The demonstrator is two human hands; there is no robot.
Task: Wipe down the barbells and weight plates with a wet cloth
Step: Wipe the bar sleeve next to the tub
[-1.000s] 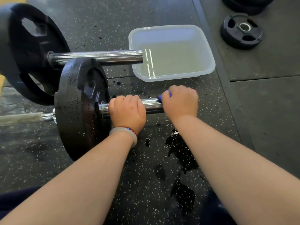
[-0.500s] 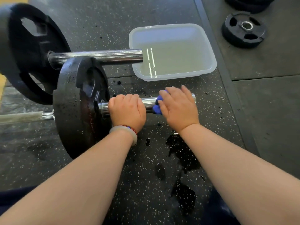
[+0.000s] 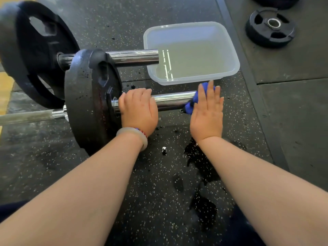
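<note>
Chrome barbell sleeve (image 3: 172,101) — held by left hand (image 3: 140,109), fingers curled round it, beside black iron weight plate (image 3: 88,96). Blue wet cloth (image 3: 192,102): fisted mid-sleeve a second ago, now at the tip under right hand (image 3: 207,112), fingers straightened — pass probably finishing.

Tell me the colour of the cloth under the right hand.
Blue; the cloth shows best in the head view, pressed against the barbell.

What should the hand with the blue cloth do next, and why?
Probably slide the blue cloth along the near bar toward the left hand: the right hand presses it flat at the bar's end, and shiny metal between the hands is uncovered.
</note>
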